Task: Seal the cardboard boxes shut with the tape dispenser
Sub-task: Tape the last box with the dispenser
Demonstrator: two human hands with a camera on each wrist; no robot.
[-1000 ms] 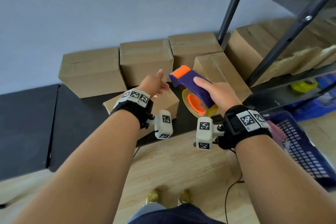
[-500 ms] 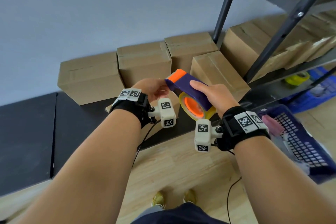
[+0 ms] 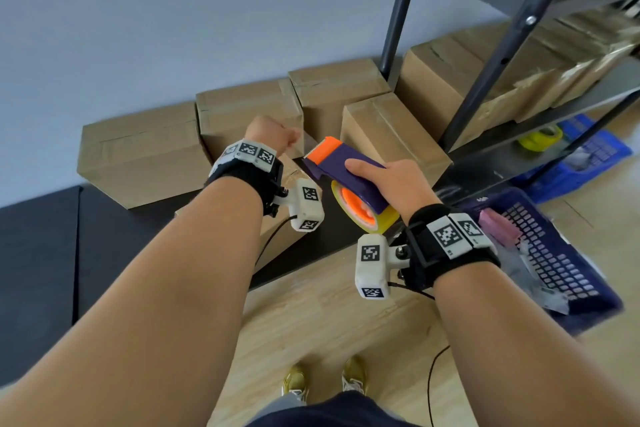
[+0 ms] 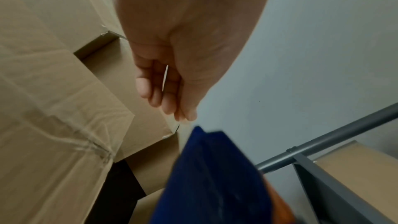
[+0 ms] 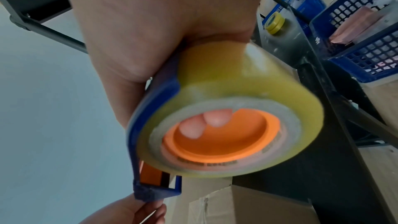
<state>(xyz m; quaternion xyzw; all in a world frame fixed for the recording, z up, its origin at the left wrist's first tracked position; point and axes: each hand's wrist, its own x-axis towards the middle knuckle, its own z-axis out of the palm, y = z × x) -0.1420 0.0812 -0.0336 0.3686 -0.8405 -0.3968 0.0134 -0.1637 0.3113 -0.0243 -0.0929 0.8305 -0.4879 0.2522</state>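
Note:
My right hand (image 3: 394, 184) grips a blue and orange tape dispenser (image 3: 332, 163) with a yellowish tape roll (image 3: 384, 218); two fingertips show inside the orange core (image 5: 215, 140). My left hand (image 3: 270, 135) is just left of the dispenser's orange front end, fingers curled. In the left wrist view a thin clear tape end (image 4: 165, 77) shows pinched in the fingers (image 4: 155, 88). Below my left wrist lies a small cardboard box (image 3: 277, 232) with wrinkled tape on it (image 4: 92, 144).
Several sealed cardboard boxes (image 3: 138, 152) line the wall on a black mat (image 3: 34, 253). A grey metal rack (image 3: 485, 80) with more boxes and a yellow tape roll (image 3: 540, 139) stands on the right. A blue basket (image 3: 554, 253) sits on the wooden floor.
My left hand went from open with the thumb up to curled at the dispenser's front end. The dispenser stayed in my right hand and dropped slightly.

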